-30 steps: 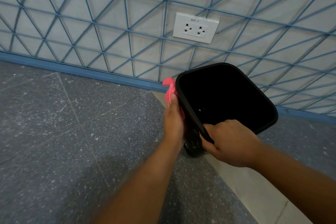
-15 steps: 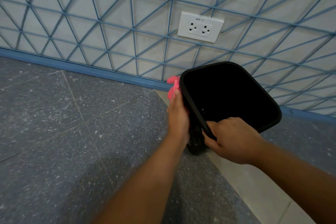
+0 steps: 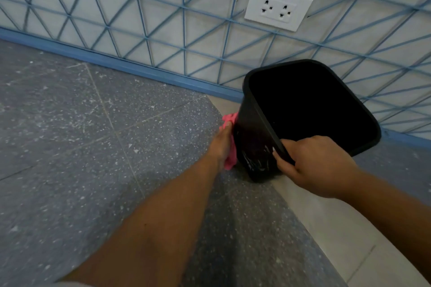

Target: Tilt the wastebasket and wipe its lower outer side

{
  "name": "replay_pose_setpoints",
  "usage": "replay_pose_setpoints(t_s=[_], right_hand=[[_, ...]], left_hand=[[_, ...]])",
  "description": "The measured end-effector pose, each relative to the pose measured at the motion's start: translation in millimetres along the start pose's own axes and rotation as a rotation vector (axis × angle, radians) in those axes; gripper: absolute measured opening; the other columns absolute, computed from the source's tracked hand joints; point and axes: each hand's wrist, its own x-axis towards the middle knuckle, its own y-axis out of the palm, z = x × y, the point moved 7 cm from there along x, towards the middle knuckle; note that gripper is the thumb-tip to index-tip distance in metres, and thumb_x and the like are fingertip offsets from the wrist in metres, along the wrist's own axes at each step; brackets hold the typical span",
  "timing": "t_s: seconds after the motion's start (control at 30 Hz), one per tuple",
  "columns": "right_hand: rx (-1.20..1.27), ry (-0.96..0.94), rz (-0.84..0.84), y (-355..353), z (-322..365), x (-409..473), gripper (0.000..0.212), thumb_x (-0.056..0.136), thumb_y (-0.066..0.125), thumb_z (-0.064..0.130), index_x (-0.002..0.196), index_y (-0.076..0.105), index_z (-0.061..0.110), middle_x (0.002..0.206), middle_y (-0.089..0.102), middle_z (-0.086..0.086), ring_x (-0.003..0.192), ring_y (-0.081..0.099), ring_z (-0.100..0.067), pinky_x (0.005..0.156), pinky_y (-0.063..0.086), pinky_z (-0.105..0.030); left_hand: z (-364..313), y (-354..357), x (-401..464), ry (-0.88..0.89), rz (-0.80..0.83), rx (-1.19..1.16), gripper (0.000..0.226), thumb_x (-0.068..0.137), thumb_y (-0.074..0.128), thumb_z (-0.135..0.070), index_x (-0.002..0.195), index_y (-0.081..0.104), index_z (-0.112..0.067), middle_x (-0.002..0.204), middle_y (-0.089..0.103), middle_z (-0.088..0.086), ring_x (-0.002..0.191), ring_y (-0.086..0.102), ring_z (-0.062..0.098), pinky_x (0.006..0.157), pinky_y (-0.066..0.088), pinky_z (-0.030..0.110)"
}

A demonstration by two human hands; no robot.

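A black plastic bin (image 3: pixel 254 147) stands tilted on the floor close to the wall, its dark inside facing me. My right hand (image 3: pixel 312 165) grips the near rim of the bin, fingers curled over the edge. My left hand (image 3: pixel 222 144) presses a pink cloth (image 3: pixel 229 123) flat against the bin's left outer wall, low down; the cloth shows above and below the hand. Whitish smears mark the bin's near corner.
A white wall with a blue line pattern and a blue skirting strip (image 3: pixel 116 65) runs behind. A white double socket (image 3: pixel 278 6) is on the wall above the bin. The floor is speckled grey tile (image 3: pixel 93 147) with a pale strip (image 3: pixel 326 228) at the right.
My left hand and the pink cloth have slid down the bin's left wall, away from the rim. The right hand keeps its grip on the rim.
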Motion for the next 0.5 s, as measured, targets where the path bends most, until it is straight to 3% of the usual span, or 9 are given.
replay_pose_setpoints(t_s=[0.03, 0.07, 0.13, 0.17, 0.3, 0.4, 0.5], right_hand=[[-0.001, -0.003, -0.013, -0.6, -0.6, 0.6, 0.033, 0.091, 0.021, 0.050, 0.079, 0.044, 0.030, 0.052, 0.044, 0.005, 0.043, 0.044, -0.008, 0.052, 0.043, -0.027], [-0.003, -0.005, -0.019, -0.9, -0.8, 0.5, 0.035, 0.091, 0.021, 0.050, 0.079, 0.046, 0.029, 0.051, 0.044, 0.005, 0.043, 0.044, -0.009, 0.051, 0.042, -0.027], [0.002, -0.005, -0.020, -0.4, -0.6, -0.5, 0.035, 0.091, 0.022, 0.050, 0.077, 0.048, 0.029, 0.049, 0.043, 0.005, 0.041, 0.043, -0.009, 0.049, 0.041, -0.027], [0.008, -0.007, -0.022, -0.2, -0.3, -0.9, 0.033, 0.091, 0.024, 0.049, 0.074, 0.045, 0.031, 0.048, 0.041, 0.005, 0.039, 0.041, -0.009, 0.046, 0.038, -0.025], [0.001, -0.008, -0.013, -1.5, 0.8, 0.7, 0.029, 0.091, 0.028, 0.047, 0.064, 0.029, 0.035, 0.045, 0.035, 0.005, 0.035, 0.035, -0.010, 0.044, 0.024, -0.020], [0.020, 0.005, 0.010, -1.3, 0.9, -0.2, 0.030, 0.090, 0.027, 0.047, 0.063, 0.029, 0.034, 0.046, 0.035, 0.005, 0.036, 0.034, -0.011, 0.046, 0.024, -0.020], [0.035, 0.016, 0.024, -0.6, 1.4, 0.9, 0.029, 0.090, 0.025, 0.049, 0.065, 0.030, 0.035, 0.047, 0.037, 0.004, 0.037, 0.035, -0.011, 0.046, 0.027, -0.021]], left_hand=[[-0.4, -1.2, -1.3, -0.004, -0.028, -0.019, 0.044, 0.118, 0.032, -0.042, 0.127, 0.068, -0.020, 0.127, 0.070, 0.000, 0.112, 0.067, 0.012, 0.090, 0.056, 0.013], [-2.0, 2.2, -5.1, -0.004, -0.024, -0.059, 0.045, 0.118, 0.031, -0.043, 0.134, 0.067, -0.020, 0.136, 0.069, 0.001, 0.121, 0.068, 0.015, 0.101, 0.057, 0.019], [-3.5, 17.1, -13.0, 0.021, 0.012, -0.165, 0.053, 0.118, 0.033, -0.047, 0.155, 0.058, -0.019, 0.159, 0.061, 0.009, 0.148, 0.057, 0.028, 0.129, 0.044, 0.044], [-5.2, 23.7, -15.4, 0.061, 0.021, -0.213, 0.055, 0.117, 0.035, -0.048, 0.159, 0.055, -0.018, 0.161, 0.060, 0.010, 0.153, 0.054, 0.029, 0.133, 0.038, 0.050], [-17.8, 31.0, -15.9, 0.219, -0.008, -0.249, 0.053, 0.118, 0.034, -0.044, 0.164, 0.050, -0.024, 0.170, 0.051, 0.003, 0.161, 0.044, 0.021, 0.137, 0.030, 0.046], [-16.0, 26.2, -6.5, 0.133, -0.030, -0.203, 0.053, 0.115, 0.041, -0.053, 0.156, 0.060, -0.026, 0.165, 0.056, 0.008, 0.154, 0.053, 0.025, 0.133, 0.038, 0.049], [-13.9, 22.4, -7.4, 0.175, -0.062, -0.145, 0.052, 0.117, 0.038, -0.050, 0.159, 0.057, -0.027, 0.168, 0.053, 0.006, 0.158, 0.048, 0.025, 0.135, 0.034, 0.051]])
